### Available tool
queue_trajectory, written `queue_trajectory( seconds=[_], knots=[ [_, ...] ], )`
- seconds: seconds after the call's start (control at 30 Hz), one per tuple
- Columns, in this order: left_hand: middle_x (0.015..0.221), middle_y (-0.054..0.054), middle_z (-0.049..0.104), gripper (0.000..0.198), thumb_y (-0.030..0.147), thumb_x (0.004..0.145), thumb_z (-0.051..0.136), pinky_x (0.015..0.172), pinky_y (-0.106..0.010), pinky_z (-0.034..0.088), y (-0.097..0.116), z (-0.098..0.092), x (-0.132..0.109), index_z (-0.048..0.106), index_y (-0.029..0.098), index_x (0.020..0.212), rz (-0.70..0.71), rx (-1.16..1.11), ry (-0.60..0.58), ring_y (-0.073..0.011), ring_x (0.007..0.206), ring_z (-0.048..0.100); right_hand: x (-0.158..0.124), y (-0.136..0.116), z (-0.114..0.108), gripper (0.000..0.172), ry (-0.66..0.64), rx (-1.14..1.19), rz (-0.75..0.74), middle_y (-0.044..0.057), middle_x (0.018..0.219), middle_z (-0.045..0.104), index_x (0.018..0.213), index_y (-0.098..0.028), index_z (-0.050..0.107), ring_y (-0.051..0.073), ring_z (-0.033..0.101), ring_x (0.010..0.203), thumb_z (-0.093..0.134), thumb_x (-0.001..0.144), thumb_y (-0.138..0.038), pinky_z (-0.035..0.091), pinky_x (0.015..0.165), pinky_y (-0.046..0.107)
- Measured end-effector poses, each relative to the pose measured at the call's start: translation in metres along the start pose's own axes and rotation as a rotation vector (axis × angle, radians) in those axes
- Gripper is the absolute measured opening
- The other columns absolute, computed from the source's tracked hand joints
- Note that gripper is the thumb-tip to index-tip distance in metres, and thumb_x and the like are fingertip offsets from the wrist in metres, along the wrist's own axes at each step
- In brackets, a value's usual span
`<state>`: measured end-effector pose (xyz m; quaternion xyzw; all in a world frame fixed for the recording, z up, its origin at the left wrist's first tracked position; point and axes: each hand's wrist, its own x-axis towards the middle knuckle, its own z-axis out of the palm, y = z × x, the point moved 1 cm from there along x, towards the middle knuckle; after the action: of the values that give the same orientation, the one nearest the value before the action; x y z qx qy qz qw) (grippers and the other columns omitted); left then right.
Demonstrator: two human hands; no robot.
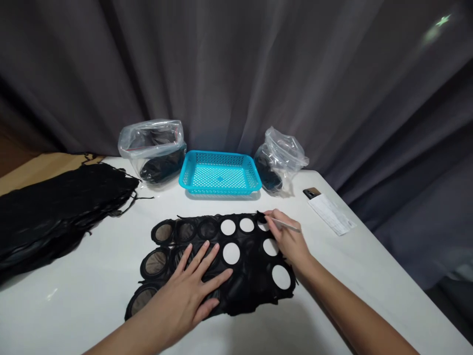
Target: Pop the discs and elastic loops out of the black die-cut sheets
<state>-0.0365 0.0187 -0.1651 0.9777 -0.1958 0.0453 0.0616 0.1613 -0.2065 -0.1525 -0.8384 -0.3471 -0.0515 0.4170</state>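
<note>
A black sheet of thin material (251,281) lies on the white table, with rows of round shapes across it. Several circles show white through them, while those on the left look dark and sheer. My left hand (190,281) rests flat on the sheet's middle, fingers spread. At the sheet's far right corner, my right hand (288,236) pinches slim metal tweezers (286,225). A small dark bit of material (260,217) sits at the fingertips, by a white circle partly hidden by the hand. Whether the tweezers grip that bit, I cannot tell.
A blue perforated basket (219,191) stands behind the sheet, between two clear plastic bags (153,143) with dark contents. A thick pile of black sheets (55,212) covers the left side. Toward the right edge lie a phone (311,193) and a paper slip (332,214). Grey curtains (221,74) hang behind.
</note>
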Motion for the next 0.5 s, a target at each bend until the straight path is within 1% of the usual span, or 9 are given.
queue_trajectory(
  seconds=[0.03, 0.07, 0.13, 0.2, 0.23, 0.27, 0.33, 0.4, 0.5],
  knots=[
    [0.166, -0.010, 0.013, 0.065, 0.031, 0.095, 0.060, 0.107, -0.072, 0.029, 0.001, 0.000, 0.003, 0.034, 0.041, 0.154, 0.000, 0.003, 0.007, -0.0442, 0.147, 0.022, 0.001, 0.001, -0.008, 0.017, -0.033, 0.026, 0.066, 0.007, 0.099, 0.069, 0.093, -0.019, 0.059, 0.021, 0.065, 0.088, 0.048, 0.100, -0.029, 0.048, 0.080, 0.032],
    [0.165, -0.010, 0.014, 0.064, 0.028, 0.094, 0.060, 0.108, -0.072, 0.028, 0.002, -0.001, 0.007, 0.037, 0.040, 0.152, 0.001, 0.005, 0.017, -0.0441, 0.147, 0.022, 0.000, 0.000, -0.014, 0.018, -0.105, 0.054, 0.103, 0.006, 0.099, 0.069, 0.092, -0.020, 0.060, 0.020, 0.065, 0.087, 0.048, 0.100, -0.031, 0.047, 0.079, 0.031],
    [0.165, -0.011, 0.016, 0.062, 0.022, 0.092, 0.059, 0.112, -0.068, 0.025, 0.006, -0.001, 0.021, 0.041, 0.036, 0.150, 0.029, -0.009, 0.024, -0.0405, 0.149, 0.021, -0.007, -0.008, -0.017, 0.018, -0.294, 0.125, 0.107, 0.004, 0.097, 0.070, 0.093, -0.020, 0.062, 0.018, 0.064, 0.085, 0.049, 0.100, -0.030, 0.046, 0.077, 0.029],
    [0.165, -0.012, 0.017, 0.064, 0.022, 0.092, 0.060, 0.116, -0.061, 0.024, 0.011, 0.000, 0.036, 0.040, 0.034, 0.152, 0.088, -0.052, 0.008, -0.0352, 0.149, 0.023, -0.015, -0.018, -0.013, 0.015, -0.434, 0.191, 0.081, 0.003, 0.095, 0.069, 0.090, -0.020, 0.061, 0.017, 0.063, 0.086, 0.050, 0.098, -0.026, 0.045, 0.078, 0.029],
    [0.165, -0.012, 0.018, 0.066, 0.024, 0.092, 0.062, 0.117, -0.059, 0.025, 0.014, 0.001, 0.042, 0.038, 0.033, 0.153, 0.114, -0.078, -0.001, -0.0340, 0.149, 0.024, -0.017, -0.020, -0.010, 0.014, -0.470, 0.220, 0.070, 0.002, 0.095, 0.068, 0.088, -0.019, 0.061, 0.017, 0.062, 0.088, 0.051, 0.097, -0.023, 0.044, 0.080, 0.029],
    [0.165, -0.012, 0.017, 0.068, 0.027, 0.091, 0.065, 0.117, -0.058, 0.025, 0.016, 0.003, 0.047, 0.037, 0.034, 0.153, 0.131, -0.102, -0.007, -0.0344, 0.148, 0.025, -0.019, -0.022, -0.008, 0.012, -0.492, 0.247, 0.067, 0.002, 0.096, 0.067, 0.088, -0.019, 0.061, 0.017, 0.061, 0.090, 0.052, 0.096, -0.021, 0.044, 0.082, 0.029],
    [0.166, -0.011, 0.012, 0.072, 0.032, 0.089, 0.068, 0.116, -0.060, 0.026, 0.019, 0.006, 0.051, 0.036, 0.037, 0.154, 0.131, -0.126, -0.008, -0.0378, 0.148, 0.025, -0.018, -0.020, -0.004, 0.008, -0.526, 0.293, 0.080, 0.002, 0.097, 0.065, 0.089, -0.019, 0.061, 0.017, 0.060, 0.092, 0.055, 0.094, -0.020, 0.043, 0.083, 0.029],
    [0.166, -0.009, 0.007, 0.076, 0.033, 0.089, 0.069, 0.115, -0.062, 0.026, 0.019, 0.008, 0.051, 0.033, 0.040, 0.154, 0.121, -0.122, -0.010, -0.0407, 0.148, 0.022, -0.015, -0.015, -0.004, 0.005, -0.557, 0.316, 0.084, 0.002, 0.098, 0.063, 0.091, -0.019, 0.062, 0.016, 0.059, 0.091, 0.058, 0.093, -0.020, 0.043, 0.081, 0.029],
    [0.167, -0.009, 0.001, 0.078, 0.033, 0.090, 0.068, 0.114, -0.064, 0.027, 0.019, 0.007, 0.047, 0.027, 0.043, 0.156, 0.121, -0.103, -0.013, -0.0425, 0.148, 0.020, -0.012, -0.010, -0.005, 0.003, -0.578, 0.316, 0.066, 0.001, 0.097, 0.061, 0.090, -0.019, 0.061, 0.016, 0.058, 0.089, 0.059, 0.093, -0.020, 0.042, 0.080, 0.028]
  ],
)
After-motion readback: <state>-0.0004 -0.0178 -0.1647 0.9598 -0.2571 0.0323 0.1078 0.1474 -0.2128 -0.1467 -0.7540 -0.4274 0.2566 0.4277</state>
